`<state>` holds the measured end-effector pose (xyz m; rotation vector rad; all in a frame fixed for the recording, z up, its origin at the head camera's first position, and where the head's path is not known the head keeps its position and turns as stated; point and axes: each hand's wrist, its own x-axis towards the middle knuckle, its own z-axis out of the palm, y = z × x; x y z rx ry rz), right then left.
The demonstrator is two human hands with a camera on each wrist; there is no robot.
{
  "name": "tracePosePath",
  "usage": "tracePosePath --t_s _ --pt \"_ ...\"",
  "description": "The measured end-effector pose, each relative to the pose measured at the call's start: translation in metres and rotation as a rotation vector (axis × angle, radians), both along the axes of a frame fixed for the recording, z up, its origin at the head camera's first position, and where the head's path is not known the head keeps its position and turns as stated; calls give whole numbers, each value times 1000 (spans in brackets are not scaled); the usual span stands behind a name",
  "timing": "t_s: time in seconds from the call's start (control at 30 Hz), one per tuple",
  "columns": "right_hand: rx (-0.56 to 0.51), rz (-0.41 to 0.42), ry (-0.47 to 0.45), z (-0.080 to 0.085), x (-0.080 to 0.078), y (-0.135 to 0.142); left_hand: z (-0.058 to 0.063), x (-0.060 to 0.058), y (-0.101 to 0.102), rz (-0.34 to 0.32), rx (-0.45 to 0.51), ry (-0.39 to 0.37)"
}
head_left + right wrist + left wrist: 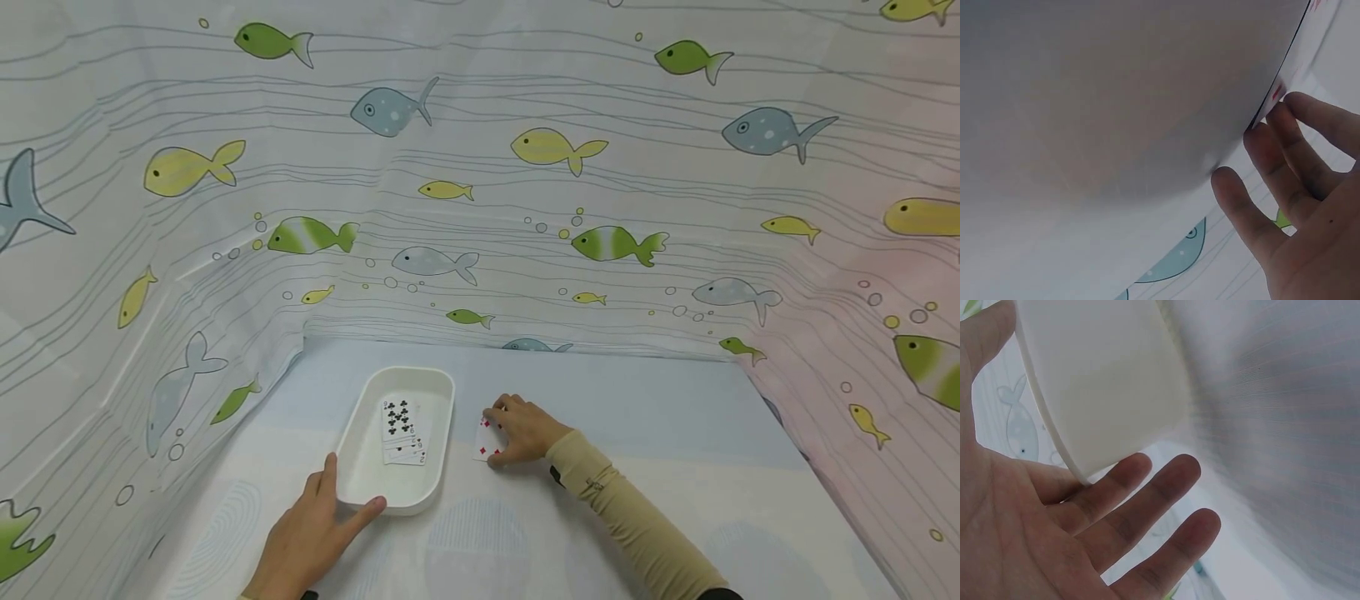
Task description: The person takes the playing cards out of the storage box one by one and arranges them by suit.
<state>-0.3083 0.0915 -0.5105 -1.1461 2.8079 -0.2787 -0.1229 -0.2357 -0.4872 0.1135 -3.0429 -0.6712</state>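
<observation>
My left hand (303, 521) reaches around the near-left corner of a white plastic tray (350, 446), index finger along the side and thumb at the near rim. In the left wrist view its fingers (1188, 531) extend largely straight by the tray's outer wall. Inside the tray lie several overlapping playing cards (397, 421), a nine of clubs showing on top. To the right of the tray, my right hand (525, 429) holds a playing card (482, 446) with red diamonds, thumb at its near edge and curled fingers over its far part. Those fingertips meet the card's edge (1277, 90) in the right wrist view.
A pale blue and white patterned cloth (660, 500) covers the table. Light fish-print sheeting (480, 217) rises behind it and along both sides. The tray and card lie left of and near the middle.
</observation>
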Motion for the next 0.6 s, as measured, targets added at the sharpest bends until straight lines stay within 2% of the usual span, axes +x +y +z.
tracePosePath --t_s 0.33,0.6 --pt "-12 -13 -17 2 -2 -1 -1 0 -1 -3 4 -2" --pt "-66 -71 -47 4 -9 -8 -2 0 -2 -3 5 -4"
